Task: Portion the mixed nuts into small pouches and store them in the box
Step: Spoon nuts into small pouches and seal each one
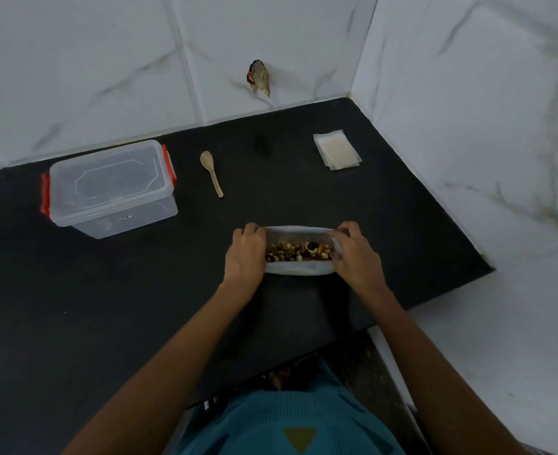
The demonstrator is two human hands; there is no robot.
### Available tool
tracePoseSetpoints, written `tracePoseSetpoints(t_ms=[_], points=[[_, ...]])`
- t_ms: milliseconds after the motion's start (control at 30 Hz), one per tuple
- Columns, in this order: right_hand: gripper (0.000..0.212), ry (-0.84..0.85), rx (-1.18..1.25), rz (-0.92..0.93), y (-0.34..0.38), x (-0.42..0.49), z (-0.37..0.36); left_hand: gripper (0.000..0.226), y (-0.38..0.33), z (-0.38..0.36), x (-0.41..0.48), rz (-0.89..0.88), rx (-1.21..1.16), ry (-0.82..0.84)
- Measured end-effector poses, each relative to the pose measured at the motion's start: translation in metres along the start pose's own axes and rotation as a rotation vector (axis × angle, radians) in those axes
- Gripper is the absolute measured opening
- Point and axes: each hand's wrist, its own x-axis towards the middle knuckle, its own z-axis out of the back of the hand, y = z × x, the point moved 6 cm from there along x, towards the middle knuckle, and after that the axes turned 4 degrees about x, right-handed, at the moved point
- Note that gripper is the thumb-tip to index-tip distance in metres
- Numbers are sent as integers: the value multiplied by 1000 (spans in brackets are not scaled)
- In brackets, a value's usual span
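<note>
Both hands are on it: the left hand [245, 254] and the right hand [356, 251] each curl their fingers round one end of the clear bag [299, 270] of mixed nuts [299, 251], which sits on the black countertop [106, 307], right of its middle and a little back from the front edge. Further back, the clear box [111, 188] with orange clips stands lid on toward the back edge at the left. The wooden spoon [211, 172] lies near its right side, and the stack of small pouches [336, 152] rests well apart in the back right corner.
</note>
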Motion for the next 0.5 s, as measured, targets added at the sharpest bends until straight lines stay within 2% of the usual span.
tracePoseSetpoints(t_ms=[133,267,400,500], points=[[62,152,-51,-17,-1,7,-2,66,1,-7,-1,42,-225,159],[53,244,105,-53,-12,12,4,68,11,-5,3,82,-259,200],[35,116,215,-117,-22,12,7,72,7,-6,5,113,-206,293],[27,42,172,-74,-15,12,6,63,5,-7,8,166,-325,274]])
